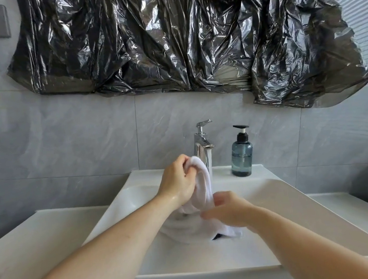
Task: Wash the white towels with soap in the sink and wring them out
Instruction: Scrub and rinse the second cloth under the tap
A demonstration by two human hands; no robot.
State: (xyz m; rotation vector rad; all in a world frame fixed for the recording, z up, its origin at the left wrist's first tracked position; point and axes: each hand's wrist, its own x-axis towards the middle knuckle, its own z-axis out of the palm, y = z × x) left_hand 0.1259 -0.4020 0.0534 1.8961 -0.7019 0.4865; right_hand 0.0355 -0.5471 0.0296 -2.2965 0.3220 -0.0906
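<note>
Head view: white towel (pixel 203 183) gripped at its top by curled left hand (pixel 179 181) just in front of the running faucet (pixel 203 140), lower part gathered in blurred right hand (pixel 227 210) — tail trailing into the sink (pixel 301 196). Mid-wash by the look of it — wringing yet to finish, no suds visible. Soap bottle (pixel 241 155) beside the faucet, label unreadable.

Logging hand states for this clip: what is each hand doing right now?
Left hand: grips the upper end of the white towel.
Right hand: motion-blurred, but seems to hold the same towel lower down, over the sink.
</note>
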